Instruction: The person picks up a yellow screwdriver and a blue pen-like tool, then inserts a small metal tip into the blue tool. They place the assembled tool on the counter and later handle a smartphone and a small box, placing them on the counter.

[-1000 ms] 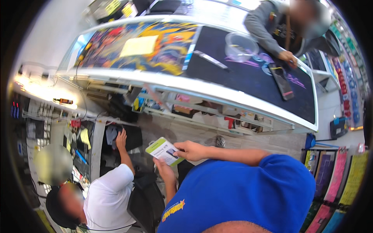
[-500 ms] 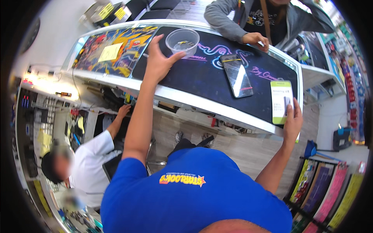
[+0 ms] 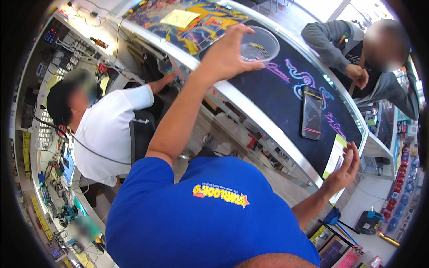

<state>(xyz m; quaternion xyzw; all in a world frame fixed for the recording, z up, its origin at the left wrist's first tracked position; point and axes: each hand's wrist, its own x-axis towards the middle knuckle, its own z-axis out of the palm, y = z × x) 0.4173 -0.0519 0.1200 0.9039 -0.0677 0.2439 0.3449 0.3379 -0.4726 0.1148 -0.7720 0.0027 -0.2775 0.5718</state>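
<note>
Left hand [image 3: 225,56] spread open against clear plastic bowl [image 3: 260,43] on far worktop [image 3: 286,96]; right hand [image 3: 344,166] gripping green-and-white package [image 3: 335,156].

Blue short-sleeved shirt [image 3: 214,223], yellow chest print
</note>
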